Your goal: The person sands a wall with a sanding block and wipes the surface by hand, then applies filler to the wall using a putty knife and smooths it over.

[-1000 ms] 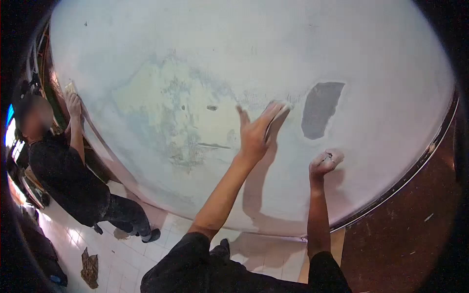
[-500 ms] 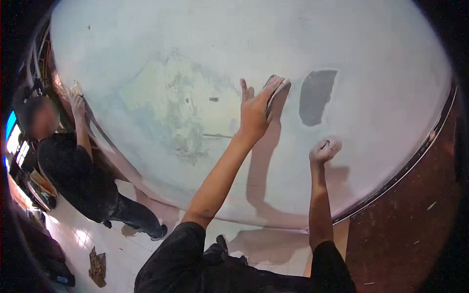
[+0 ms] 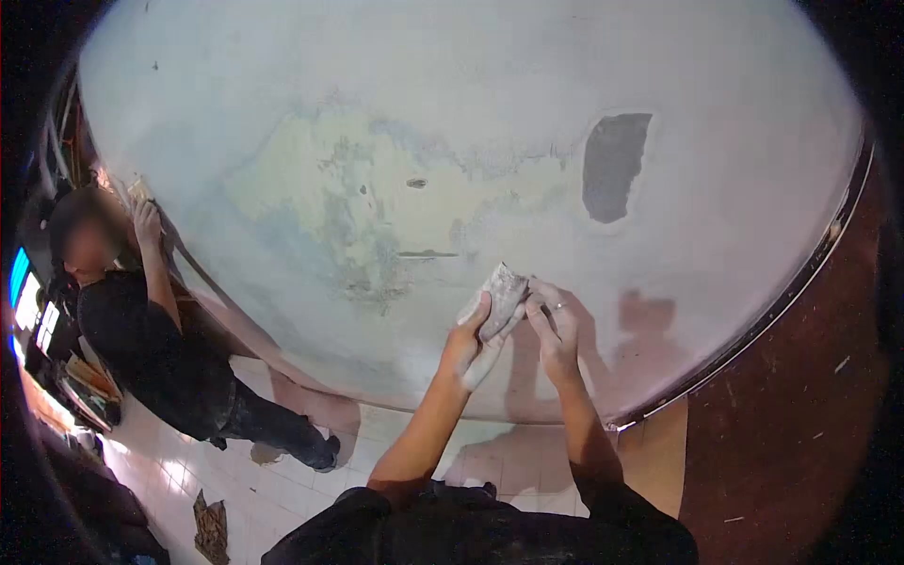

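My left hand (image 3: 465, 347) holds a folded piece of sandpaper (image 3: 504, 303), its thumb across the near face and its fingers behind. White dust coats the sandpaper and my fingers. My right hand (image 3: 558, 331), with a ring on one finger, has its fingertips bent together at the sandpaper's right edge; they seem to pinch it. Both hands are in front of the large pale curved surface (image 3: 744, 188). On that surface a dark grey patch (image 3: 616, 168) lies to the upper right, and a yellowish worn area (image 3: 320, 179) spreads to the left.
At the left, a co-worker (image 3: 155, 330) in dark clothes has a hand (image 3: 147, 224) with a small pale pad against the surface's edge. A crumpled brown cloth or paper (image 3: 211, 527) lies on the tiled floor (image 3: 377, 452). Reddish-brown flooring (image 3: 782, 452) is at the right.
My left hand has come down off the surface with the sandpaper. My right hand, earlier a fist lower right, has moved left to the sandpaper, its fingers now at the edge.
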Demonstrator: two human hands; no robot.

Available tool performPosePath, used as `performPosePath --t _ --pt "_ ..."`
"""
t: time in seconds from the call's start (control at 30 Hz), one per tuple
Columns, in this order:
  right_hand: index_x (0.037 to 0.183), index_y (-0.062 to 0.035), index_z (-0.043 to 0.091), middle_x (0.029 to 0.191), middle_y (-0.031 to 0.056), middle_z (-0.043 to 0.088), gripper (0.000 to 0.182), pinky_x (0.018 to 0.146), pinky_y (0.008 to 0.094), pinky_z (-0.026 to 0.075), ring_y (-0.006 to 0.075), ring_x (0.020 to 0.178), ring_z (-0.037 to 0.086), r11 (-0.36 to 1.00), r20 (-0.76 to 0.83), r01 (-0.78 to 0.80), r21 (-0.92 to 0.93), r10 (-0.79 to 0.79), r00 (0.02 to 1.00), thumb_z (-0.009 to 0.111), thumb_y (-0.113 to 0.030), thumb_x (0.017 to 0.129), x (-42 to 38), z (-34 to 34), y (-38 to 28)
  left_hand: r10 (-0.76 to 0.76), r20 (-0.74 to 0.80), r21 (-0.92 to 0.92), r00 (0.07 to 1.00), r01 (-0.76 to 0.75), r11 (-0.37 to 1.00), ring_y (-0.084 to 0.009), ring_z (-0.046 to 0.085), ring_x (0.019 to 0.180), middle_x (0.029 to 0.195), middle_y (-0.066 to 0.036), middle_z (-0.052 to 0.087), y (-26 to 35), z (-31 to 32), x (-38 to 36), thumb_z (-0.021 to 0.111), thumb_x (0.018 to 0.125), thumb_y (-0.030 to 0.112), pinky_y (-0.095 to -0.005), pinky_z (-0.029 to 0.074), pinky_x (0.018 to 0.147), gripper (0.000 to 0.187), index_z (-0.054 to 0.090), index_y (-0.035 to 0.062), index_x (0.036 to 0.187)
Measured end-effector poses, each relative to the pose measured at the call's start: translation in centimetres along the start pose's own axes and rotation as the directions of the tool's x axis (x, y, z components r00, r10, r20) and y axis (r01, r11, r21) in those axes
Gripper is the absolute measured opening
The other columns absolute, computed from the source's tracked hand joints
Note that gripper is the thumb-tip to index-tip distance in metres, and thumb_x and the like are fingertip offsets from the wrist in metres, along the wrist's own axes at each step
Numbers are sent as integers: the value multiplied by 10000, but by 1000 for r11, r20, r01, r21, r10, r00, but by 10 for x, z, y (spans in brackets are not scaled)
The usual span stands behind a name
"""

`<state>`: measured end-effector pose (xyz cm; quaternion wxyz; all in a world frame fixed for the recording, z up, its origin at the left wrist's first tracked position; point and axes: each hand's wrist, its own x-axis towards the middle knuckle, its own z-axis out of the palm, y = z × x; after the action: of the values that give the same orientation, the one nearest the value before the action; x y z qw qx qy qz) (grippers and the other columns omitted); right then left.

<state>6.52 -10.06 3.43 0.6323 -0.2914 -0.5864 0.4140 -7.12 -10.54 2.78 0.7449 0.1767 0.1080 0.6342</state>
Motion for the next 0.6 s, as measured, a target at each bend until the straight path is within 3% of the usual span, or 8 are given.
performPosePath --t 0.07,0.13,0.23,0.27,0.37,0.4,0.5,0.6 --pt "1136 14 603 1044 54 589 225 845 251 443 105 970 542 999 -27 -18 43 19 999 583 -62 925 0 10 6 -52 -28 59 998 54 997 -247 554 1184 1278 -134 570 -1 -7 -5 476 1013 218 -392 449 1036 370 477 -17 1300" --pt "1069 17 617 1016 43 581 172 856 261 443 109 974 536 993 -95 -53 104 63 994 617 -32 905 -1 24 12 -45 -60 77 997 50 996 -242 563 1161 1255 -135 577 1 -16 -3 490 1009 232 -388 457 1013 379 481 -23 1289" --pt "1004 8 619 999 34 578 113 848 262 452 115 955 546 991 -245 125 54 -108 963 624 -10 893 -6 39 26 5 -82 154 997 8 988 -229 573 1126 1223 -132 586 -2 -24 -5 502 1005 234 -370 469 976 387 486 -38 1281" --pt "1005 10 607 994 44 583 150 827 260 463 120 893 569 995 -301 98 -31 -103 948 656 -5 864 -7 45 27 30 -83 187 996 -14 982 -223 575 1115 1212 -130 588 -3 -24 -6 505 1004 231 -362 473 963 388 488 -43 1279" --pt "1074 5 584 1030 60 593 222 858 267 460 135 949 569 977 -289 129 172 -75 954 657 -14 866 -19 57 35 -8 -249 291 969 83 953 -186 562 1112 1192 -90 594 -7 -10 -22 494 1012 199 -302 438 967 349 515 -30 1275" --pt "1093 -2 558 1058 68 586 232 896 289 451 153 1009 557 989 -326 111 95 -74 942 643 -29 880 -17 63 31 -35 -143 289 989 76 954 -185 541 1130 1224 -84 573 -7 -18 -20 476 1021 224 -310 420 977 376 491 -16 1309" --pt "1088 -3 558 1073 78 586 221 922 321 447 166 1052 546 997 -290 10 76 13 957 636 -51 887 -18 69 47 -151 -298 266 943 234 935 -177 523 1151 1254 -77 551 2 -29 -16 479 1019 235 -310 411 982 387 471 13 1335" --pt "1069 10 576 1039 79 605 188 913 321 459 154 1014 568 991 -294 130 -5 -126 947 620 -67 903 -15 68 68 -104 -149 287 983 144 947 -171 517 1151 1241 -70 550 1 -36 -11 492 1011 235 -304 411 966 371 479 35 1323"
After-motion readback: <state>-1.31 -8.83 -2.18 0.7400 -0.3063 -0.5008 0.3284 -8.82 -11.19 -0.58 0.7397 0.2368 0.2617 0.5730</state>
